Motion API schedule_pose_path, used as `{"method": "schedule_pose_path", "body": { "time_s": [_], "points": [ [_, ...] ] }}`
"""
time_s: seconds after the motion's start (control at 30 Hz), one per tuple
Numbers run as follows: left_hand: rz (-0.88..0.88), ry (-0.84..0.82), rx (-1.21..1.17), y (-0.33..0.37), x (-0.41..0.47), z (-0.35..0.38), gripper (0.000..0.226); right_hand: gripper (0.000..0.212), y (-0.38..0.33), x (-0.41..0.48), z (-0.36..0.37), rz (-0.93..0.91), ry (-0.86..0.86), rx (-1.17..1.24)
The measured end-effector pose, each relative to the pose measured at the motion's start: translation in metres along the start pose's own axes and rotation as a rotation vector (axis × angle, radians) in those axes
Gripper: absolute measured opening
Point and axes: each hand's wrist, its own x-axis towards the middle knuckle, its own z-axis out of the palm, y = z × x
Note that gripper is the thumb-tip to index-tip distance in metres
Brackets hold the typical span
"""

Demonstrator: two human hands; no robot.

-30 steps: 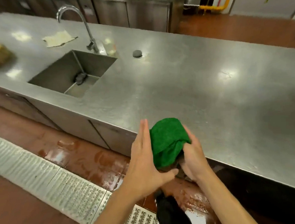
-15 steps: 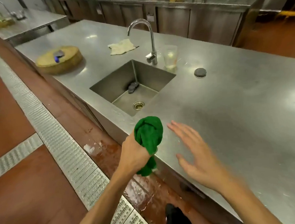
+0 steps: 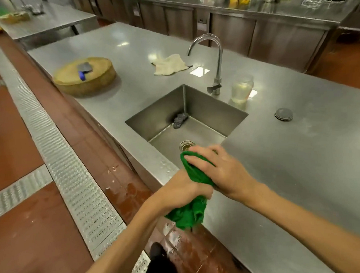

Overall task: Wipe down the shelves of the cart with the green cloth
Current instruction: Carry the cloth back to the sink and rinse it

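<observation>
Both hands hold the bunched green cloth (image 3: 194,174) at the near edge of the steel counter, right beside the sink's front corner. My left hand (image 3: 182,191) grips the cloth around its middle, and the lower end hangs down past the counter edge. My right hand (image 3: 221,168) lies over the top of the cloth with its fingers curled onto it. No cart is in view.
The sink (image 3: 194,113) holds a dark scrubber (image 3: 180,119) and a drain. A tap (image 3: 216,62), a glass jar (image 3: 242,88), a beige rag (image 3: 169,64), a round chopping block (image 3: 85,75) with a cleaver and a black plug (image 3: 283,114) sit on the counter (image 3: 300,162). A wet floor and drain grating (image 3: 58,154) lie left.
The view has swung left toward the sink. My right hand, which hovered open over the counter half a second ago, has come back onto the top of the cloth that my left hand holds.
</observation>
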Motion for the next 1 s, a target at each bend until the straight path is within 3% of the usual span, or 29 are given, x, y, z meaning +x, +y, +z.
{"method": "schedule_pose_path", "body": {
  "time_s": [0.1,0.27,0.37,0.43,0.5,0.6,0.67,0.73,0.8,0.83,0.9,1.0],
  "points": [
    [-0.077,0.088,-0.079,-0.001,0.022,-0.042,0.013,0.043,0.022,0.052,0.020,0.027,-0.026,-0.142],
    [-0.258,0.251,-0.573,-0.023,0.054,-0.114,0.065,0.038,0.041,0.123,0.040,0.284,-0.031,-0.322],
    [-0.350,0.086,-1.144,-0.025,0.074,-0.143,0.071,0.038,0.048,0.155,0.052,0.453,-0.046,-0.423],
    [-0.265,0.008,-1.252,-0.021,0.097,-0.152,0.082,0.042,0.045,0.173,0.064,0.461,-0.104,-0.475],
    [-0.235,0.020,-1.283,-0.012,0.121,-0.158,0.077,0.044,0.037,0.190,0.077,0.480,-0.164,-0.502],
    [-0.256,0.067,-1.270,-0.006,0.161,-0.170,0.046,0.051,0.036,0.215,0.091,0.661,-0.216,-0.546],
    [-0.290,0.119,-1.243,-0.001,0.183,-0.176,0.049,0.055,0.046,0.225,0.096,0.756,-0.231,-0.565],
    [-0.309,0.204,-1.190,0.005,0.205,-0.181,0.053,0.071,0.062,0.229,0.100,0.837,-0.285,-0.541],
    [-0.273,0.340,-1.095,0.012,0.227,-0.186,0.025,0.089,0.078,0.231,0.103,0.940,-0.310,-0.456],
    [-0.236,0.396,-1.035,0.016,0.237,-0.188,0.018,0.084,0.088,0.231,0.107,1.001,-0.291,-0.389],
    [-0.105,0.473,-0.855,0.025,0.257,-0.193,0.025,0.051,0.108,0.236,0.111,1.135,-0.247,-0.221],
    [0.045,0.422,-0.565,0.033,0.286,-0.198,0.023,0.019,0.138,0.241,0.112,1.221,-0.205,0.065]
  ]
}}
